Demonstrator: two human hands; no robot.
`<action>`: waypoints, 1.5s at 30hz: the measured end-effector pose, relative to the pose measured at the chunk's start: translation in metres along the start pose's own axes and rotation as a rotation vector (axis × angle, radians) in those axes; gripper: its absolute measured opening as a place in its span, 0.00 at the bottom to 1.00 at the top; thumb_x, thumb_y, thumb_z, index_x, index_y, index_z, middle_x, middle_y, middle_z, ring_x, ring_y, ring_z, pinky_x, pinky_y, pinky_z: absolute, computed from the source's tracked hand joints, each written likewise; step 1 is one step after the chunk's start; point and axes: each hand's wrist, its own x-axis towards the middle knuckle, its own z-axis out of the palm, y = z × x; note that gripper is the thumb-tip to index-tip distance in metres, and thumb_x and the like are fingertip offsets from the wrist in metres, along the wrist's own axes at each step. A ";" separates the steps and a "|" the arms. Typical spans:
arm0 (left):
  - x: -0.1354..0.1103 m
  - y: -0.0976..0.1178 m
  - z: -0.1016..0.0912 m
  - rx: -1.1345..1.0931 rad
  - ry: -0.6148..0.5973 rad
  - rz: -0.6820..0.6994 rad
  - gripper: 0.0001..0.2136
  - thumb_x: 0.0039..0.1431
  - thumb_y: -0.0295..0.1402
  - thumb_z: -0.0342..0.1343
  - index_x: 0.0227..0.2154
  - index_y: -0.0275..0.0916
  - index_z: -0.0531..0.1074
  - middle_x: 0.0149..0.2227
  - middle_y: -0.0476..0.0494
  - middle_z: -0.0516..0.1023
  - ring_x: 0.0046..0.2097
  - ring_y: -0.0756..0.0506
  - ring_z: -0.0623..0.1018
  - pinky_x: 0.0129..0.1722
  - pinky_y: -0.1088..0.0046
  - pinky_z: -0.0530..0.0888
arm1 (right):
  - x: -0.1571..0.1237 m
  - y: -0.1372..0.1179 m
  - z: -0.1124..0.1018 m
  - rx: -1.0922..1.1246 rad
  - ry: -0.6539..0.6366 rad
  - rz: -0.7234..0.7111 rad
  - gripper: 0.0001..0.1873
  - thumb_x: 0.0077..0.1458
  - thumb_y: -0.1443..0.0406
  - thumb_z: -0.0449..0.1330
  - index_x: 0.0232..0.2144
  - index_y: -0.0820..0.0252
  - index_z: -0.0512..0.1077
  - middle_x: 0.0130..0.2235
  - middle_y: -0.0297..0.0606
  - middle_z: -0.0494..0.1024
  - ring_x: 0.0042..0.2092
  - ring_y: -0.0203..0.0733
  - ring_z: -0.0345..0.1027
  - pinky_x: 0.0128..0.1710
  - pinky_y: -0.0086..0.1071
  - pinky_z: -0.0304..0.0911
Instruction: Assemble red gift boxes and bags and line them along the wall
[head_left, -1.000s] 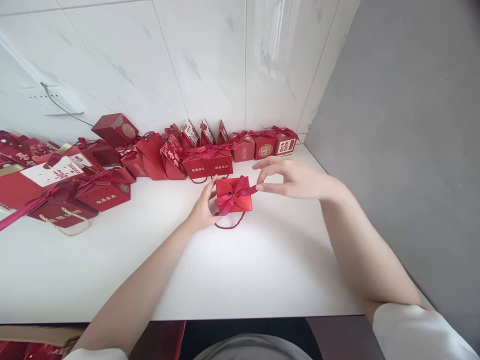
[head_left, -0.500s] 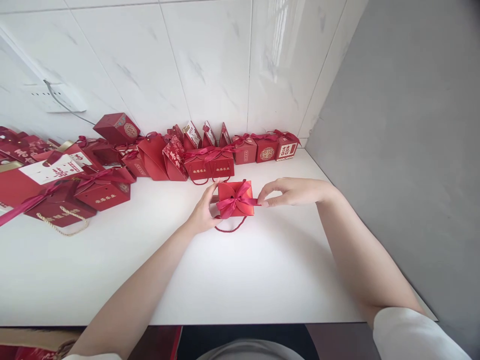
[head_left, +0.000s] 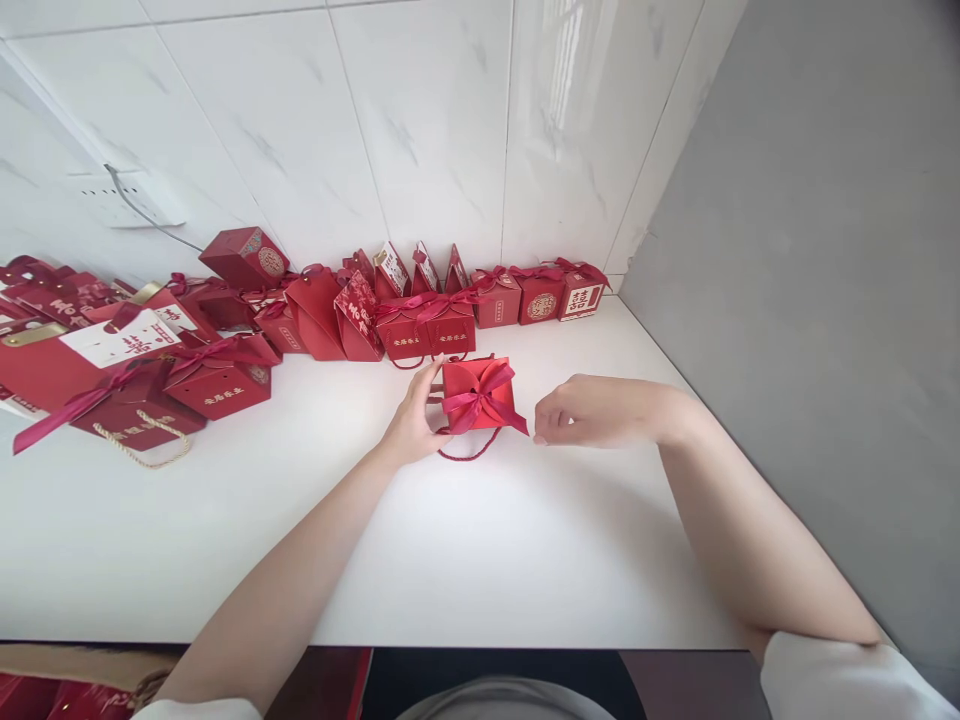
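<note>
A small red gift box [head_left: 459, 378] stands on the white table with a dark pink ribbon bow [head_left: 480, 398] tied over its folded top. A twisted red cord handle [head_left: 472, 457] lies at its near side. My left hand [head_left: 417, 418] grips the box from the left, thumb at the near corner and fingers toward the far one. To the right of the box is my right hand [head_left: 581, 412], its fingers curled in, with nothing visible in them. It sits just beside the loose ribbon tail, apart from it.
Along the tiled wall stands a row of red gift boxes [head_left: 497, 300], many with ribbons. More red boxes [head_left: 225, 387] crowd the left side. A grey panel [head_left: 810, 300] borders the table on the right. A cable [head_left: 150, 215] runs from a wall socket. An open carton [head_left: 82, 662] shows below the front edge.
My right hand has let go of the ribbon tail and moved slightly right and nearer, its fingers curling in. The tail now droops toward the near right. My left hand still holds the box.
</note>
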 end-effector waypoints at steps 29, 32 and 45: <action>0.004 -0.012 -0.012 0.001 0.150 0.006 0.55 0.42 0.30 0.69 0.68 0.56 0.41 0.64 0.35 0.56 0.54 0.36 0.74 0.46 0.55 0.79 | 0.043 0.004 0.026 0.568 -0.270 -0.392 0.27 0.62 0.49 0.54 0.62 0.42 0.62 0.68 0.31 0.57 0.67 0.46 0.52 0.60 0.39 0.58; 0.004 -0.011 -0.011 0.009 0.142 0.013 0.54 0.42 0.29 0.69 0.68 0.54 0.41 0.64 0.33 0.56 0.53 0.37 0.74 0.48 0.56 0.78 | 0.050 0.001 0.032 0.577 -0.279 -0.389 0.29 0.62 0.46 0.52 0.63 0.42 0.61 0.68 0.31 0.56 0.67 0.45 0.50 0.61 0.38 0.56; 0.002 -0.008 -0.013 -0.057 0.091 -0.014 0.52 0.43 0.31 0.69 0.68 0.52 0.44 0.65 0.33 0.56 0.55 0.38 0.74 0.50 0.58 0.77 | 0.033 0.014 0.010 0.393 -0.149 -0.338 0.23 0.58 0.44 0.54 0.43 0.49 0.78 0.42 0.36 0.75 0.46 0.46 0.68 0.46 0.38 0.65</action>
